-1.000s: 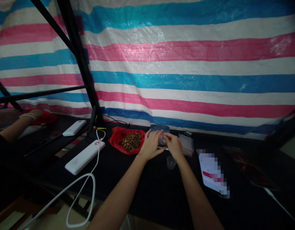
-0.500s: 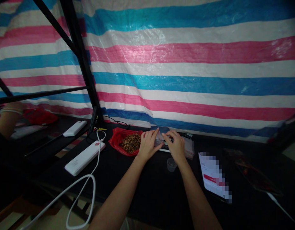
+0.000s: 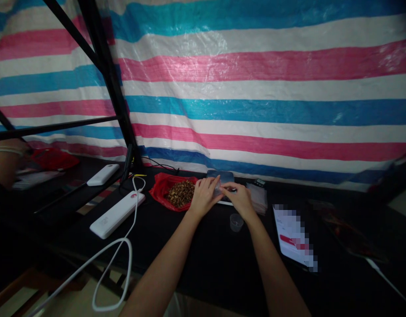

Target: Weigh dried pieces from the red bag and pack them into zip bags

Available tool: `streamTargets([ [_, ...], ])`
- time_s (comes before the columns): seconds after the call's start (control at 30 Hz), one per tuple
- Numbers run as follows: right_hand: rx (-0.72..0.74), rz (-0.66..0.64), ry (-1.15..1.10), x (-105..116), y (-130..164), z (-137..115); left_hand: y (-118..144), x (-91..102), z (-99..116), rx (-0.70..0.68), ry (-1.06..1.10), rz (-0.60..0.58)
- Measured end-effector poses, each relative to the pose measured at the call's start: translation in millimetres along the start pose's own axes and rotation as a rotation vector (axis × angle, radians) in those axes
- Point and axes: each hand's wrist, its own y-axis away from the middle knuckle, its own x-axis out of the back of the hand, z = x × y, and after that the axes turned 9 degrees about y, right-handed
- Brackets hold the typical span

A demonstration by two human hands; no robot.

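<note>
My left hand (image 3: 203, 197) and my right hand (image 3: 239, 200) meet over a small clear plastic bag (image 3: 221, 190) at the back of the black table (image 3: 196, 255), fingertips pinching its top edge. The bag lies on a small grey scale-like platform (image 3: 222, 177). Just left of my left hand, a red plastic bag (image 3: 159, 188) lies open with a heap of brown seeds (image 3: 181, 194). A small clear cup (image 3: 236, 222) stands below my right wrist. A stack of clear bags (image 3: 259, 196) lies right of my right hand.
A white power strip (image 3: 117, 215) with a looping white cable (image 3: 123, 259) lies at left, a second white block (image 3: 103, 175) behind it. A white card (image 3: 293, 233) lies at right. Another person's arm (image 3: 5, 160) shows at far left. A striped tarp (image 3: 255, 88) hangs behind.
Both hands stayed on the small clear bag, shifting slightly as the fingers worked along its top edge. The other person's arm at far left moved back.
</note>
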Motion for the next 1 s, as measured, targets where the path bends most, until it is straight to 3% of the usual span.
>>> streamTargets([
  [0.33, -0.007, -0.002, -0.265, -3, -6, 5, -2, 4.6, 3, 0.010, 0.034, 0.031],
  [0.5, 0.023, 0.029, -0.148, 23, 3, 1, -4, 11.3, 5, 0.096, 0.130, 0.126],
  [0.6, 0.064, -0.128, -0.063, 42, 29, 5, -4, 22.7, 2, 0.220, 0.285, 0.271],
  [0.67, 0.086, -0.198, 0.057, 46, 51, 12, 0, 34.2, -8, 0.290, 0.412, 0.372],
  [0.83, 0.030, -0.129, 0.354, 23, 84, 24, 23, 67.5, -55, 0.454, 0.580, 0.565],
  [1.0, 0.042, -0.186, 0.306, 3, 81, 22, 48, 82.5, -87, 0.550, 0.578, 0.678],
])
